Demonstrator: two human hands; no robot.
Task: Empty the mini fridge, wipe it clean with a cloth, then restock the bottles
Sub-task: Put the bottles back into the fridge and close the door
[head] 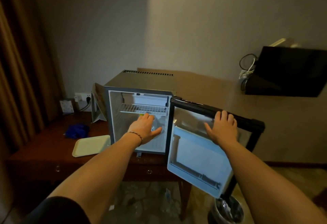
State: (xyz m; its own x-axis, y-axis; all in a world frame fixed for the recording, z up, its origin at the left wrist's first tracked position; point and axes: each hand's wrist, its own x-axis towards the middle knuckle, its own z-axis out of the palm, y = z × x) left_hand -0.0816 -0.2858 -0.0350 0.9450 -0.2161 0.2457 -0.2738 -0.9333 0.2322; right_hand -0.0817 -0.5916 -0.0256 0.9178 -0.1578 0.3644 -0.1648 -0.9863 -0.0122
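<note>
Head view looks down on the mini fridge [139, 80], which stands upright on a dark wooden counter [44, 146] with its open front facing the person. Its door [200, 154] is swung wide to the right on a right-side hinge, inner face turned toward the camera, long edge running from the cabinet out to the near right. Inside, a white wire shelf [143, 108] lies level across the upper part.

Left hand [146, 128] reaches into the lower compartment below the shelf, fingers fairly straight and thumb spread out to the right; something clear, with a yellow-green bit just above the fingertips, sits behind it, and whether the hand touches it cannot be told. Right hand [223, 128] rests on the door's top edge, fingers laid over the black rim, thumb spread against the inner panel.

On the counter left of the fridge lie a pale tray [92, 146] near the front edge and a crumpled blue cloth [77, 131] just behind it. A lined bin [228, 211] stands on the floor below the door.
</note>
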